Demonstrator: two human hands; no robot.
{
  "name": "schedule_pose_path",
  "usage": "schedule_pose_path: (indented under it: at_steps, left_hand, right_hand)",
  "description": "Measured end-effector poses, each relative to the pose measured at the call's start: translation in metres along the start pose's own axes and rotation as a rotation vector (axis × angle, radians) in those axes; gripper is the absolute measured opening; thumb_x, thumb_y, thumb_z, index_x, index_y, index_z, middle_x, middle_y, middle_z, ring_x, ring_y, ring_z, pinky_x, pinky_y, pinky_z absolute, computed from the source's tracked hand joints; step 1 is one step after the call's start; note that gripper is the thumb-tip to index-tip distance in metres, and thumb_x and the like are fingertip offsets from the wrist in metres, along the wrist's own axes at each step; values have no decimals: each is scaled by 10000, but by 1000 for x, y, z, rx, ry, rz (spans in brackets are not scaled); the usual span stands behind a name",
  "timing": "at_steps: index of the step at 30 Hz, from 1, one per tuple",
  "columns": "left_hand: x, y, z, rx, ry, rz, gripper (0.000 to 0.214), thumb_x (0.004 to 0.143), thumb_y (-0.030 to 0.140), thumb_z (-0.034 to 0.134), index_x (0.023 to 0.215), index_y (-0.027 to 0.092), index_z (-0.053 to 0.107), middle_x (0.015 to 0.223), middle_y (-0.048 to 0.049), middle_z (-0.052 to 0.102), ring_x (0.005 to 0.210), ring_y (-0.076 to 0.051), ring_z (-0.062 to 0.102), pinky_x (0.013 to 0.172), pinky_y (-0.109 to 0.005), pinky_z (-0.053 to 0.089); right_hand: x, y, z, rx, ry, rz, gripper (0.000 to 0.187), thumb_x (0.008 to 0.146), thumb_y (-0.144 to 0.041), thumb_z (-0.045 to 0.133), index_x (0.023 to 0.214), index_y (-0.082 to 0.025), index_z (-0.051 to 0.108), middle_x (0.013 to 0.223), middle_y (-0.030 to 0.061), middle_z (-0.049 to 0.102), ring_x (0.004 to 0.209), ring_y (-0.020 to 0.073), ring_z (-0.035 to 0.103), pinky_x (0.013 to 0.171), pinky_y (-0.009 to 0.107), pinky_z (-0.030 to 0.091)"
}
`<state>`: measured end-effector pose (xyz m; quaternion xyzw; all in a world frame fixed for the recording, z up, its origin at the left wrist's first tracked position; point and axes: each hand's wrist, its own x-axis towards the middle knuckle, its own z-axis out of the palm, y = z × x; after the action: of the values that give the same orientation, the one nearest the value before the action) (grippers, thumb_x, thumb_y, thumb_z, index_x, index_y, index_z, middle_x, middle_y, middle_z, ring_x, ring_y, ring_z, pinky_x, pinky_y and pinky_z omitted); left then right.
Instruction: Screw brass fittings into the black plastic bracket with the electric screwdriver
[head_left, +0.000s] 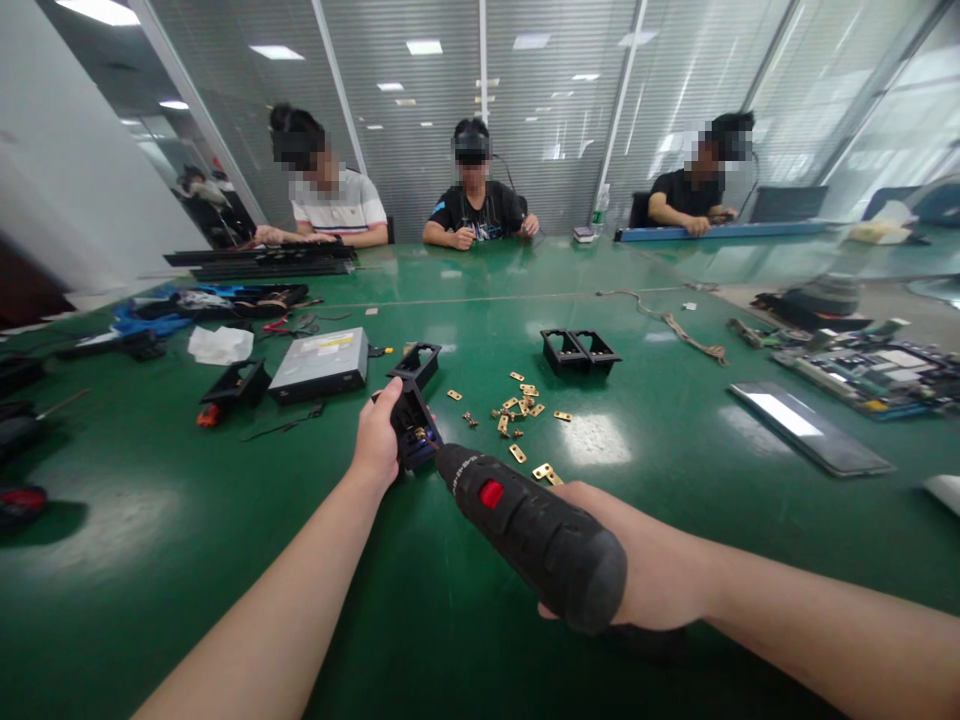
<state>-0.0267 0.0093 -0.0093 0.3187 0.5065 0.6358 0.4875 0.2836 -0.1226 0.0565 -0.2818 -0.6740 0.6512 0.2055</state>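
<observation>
Near the near edge of the worktop (420,600), gripping a black power screwdriver (536,545) in the right hand (649,550), closed round its body; white marks (466,466) near its nose, too small to read. Just beyond, holding a black housing (411,410) firmly in the left hand (377,440), open side toward the screwdriver. Bit (434,446) aimed into the housing, seemingly touching something inside, though dim and tiny. Past these, toward mid-worktop, loose brass plates (517,453) and screws (470,420). To their left, a silver disc drive (315,362) with a yellow label (341,340), print illegible; farther right, paired black frames (576,358). By the far edge, a green-labelled bottle (600,210), likewise unreadable, and three seated people (480,210).
</observation>
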Motion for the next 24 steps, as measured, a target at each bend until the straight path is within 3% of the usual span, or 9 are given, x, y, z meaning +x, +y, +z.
schedule_pose_path:
  at_steps: [9,15,20,24]
  left_hand:
    - [1,1,-4,1,-1,-19,620,859,711,1011,1140,245,715,882,-86,845,747,-334,852,679,-412,660]
    - [1,1,-4,-2,9,-23,569,895,682,995,1134,245,720,891,-91,846,738,-326,849,651,-403,666]
    - [1,1,-3,-2,2,-20,534,921,667,977,1103,239,716,862,-91,837,725,-316,836,646,-392,657]
    - [0,1,-3,-4,5,-22,530,911,664,979,1101,246,714,854,-80,834,728,-321,839,657,-401,669]
  right_hand:
    - [2,-2,-1,-15,-3,17,371,848,-237,1086,941,-229,728,845,-43,748,781,187,652,735,298,569]
    - [3,-1,1,5,-6,18,402,862,-247,1086,884,-236,684,808,-58,702,740,165,594,701,285,540]
    - [2,-2,-1,-46,14,41,386,792,-181,1066,934,-236,711,851,-54,697,777,171,579,702,282,500]
    - [2,2,-8,-38,-20,16,601,603,-201,1205,973,-243,733,885,-66,712,797,176,602,719,292,513]
